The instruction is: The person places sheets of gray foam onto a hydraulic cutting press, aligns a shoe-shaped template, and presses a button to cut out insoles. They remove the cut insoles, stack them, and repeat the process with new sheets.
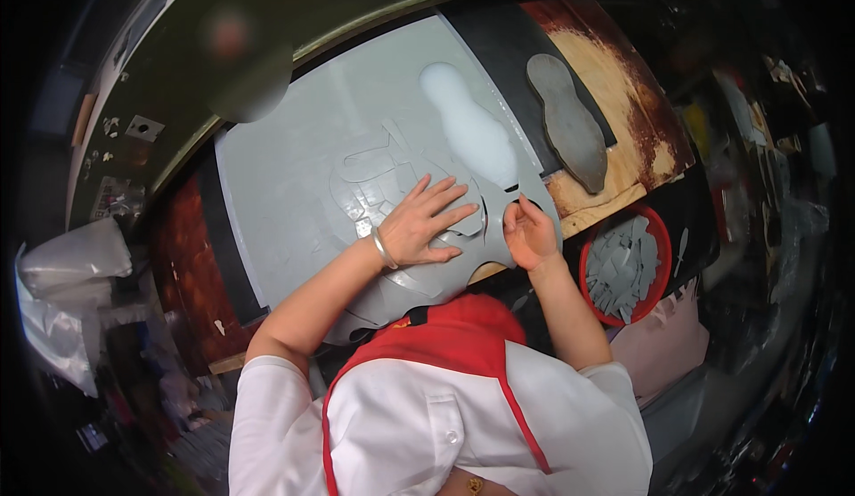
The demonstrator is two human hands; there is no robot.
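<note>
A large grey sheet [294, 131] covers the work surface, with cut outlines and loose cut pieces around its middle. My left hand [426, 224] lies on it, fingers spread flat, a bangle at the wrist. At the sheet's right edge my right hand [532, 236] has curled fingers that seem to pinch the grey material beside a dark cut-out gap; the exact contact is partly hidden. Beyond the hands, a white sole-shaped piece [468, 126] rests on the sheet. Farther right lies a dark grey sole-shaped form [570, 126], partly on a black mat [503, 55].
A red tub [584, 278] full of grey scraps stands right of my right forearm. The worn wooden board [623, 95] extends under the mat. A green machine beam [338, 2] crosses the far side. Clear plastic bags [71, 264] hang at the left.
</note>
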